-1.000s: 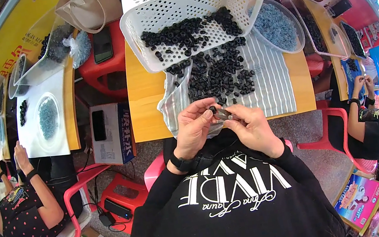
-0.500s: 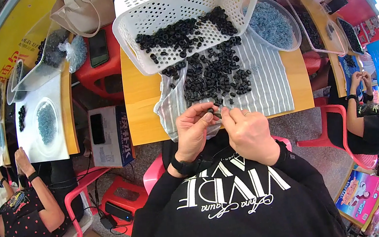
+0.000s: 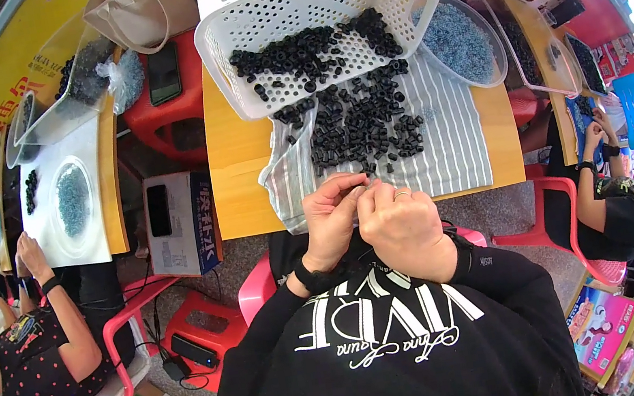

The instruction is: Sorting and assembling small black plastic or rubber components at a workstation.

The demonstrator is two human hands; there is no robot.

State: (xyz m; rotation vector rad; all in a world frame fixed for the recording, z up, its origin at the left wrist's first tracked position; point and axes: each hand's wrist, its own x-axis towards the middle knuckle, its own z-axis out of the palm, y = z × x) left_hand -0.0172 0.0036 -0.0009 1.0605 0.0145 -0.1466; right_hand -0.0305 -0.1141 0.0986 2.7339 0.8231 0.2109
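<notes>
My left hand is closed in a pinch at the table's near edge. A small black part shows at its index fingertip, mostly covered. Pressed against it, my right hand is curled with its fingers bent in; whatever it grips is hidden. Just beyond both hands, a pile of small black cylindrical parts lies on a grey striped cloth. More of these parts have spilled from a white perforated basket, which lies tipped toward me.
A round clear tub of pale blue pieces stands right of the basket on the wooden table. A red stool with a phone is at the left. Co-workers sit at tables on both sides; a red stool stands on the floor.
My right hand has shifted slightly left, closer against my left hand, and its fingers have turned inward. The dark piece seen between the fingertips is now mostly covered. The view has tilted a little.
</notes>
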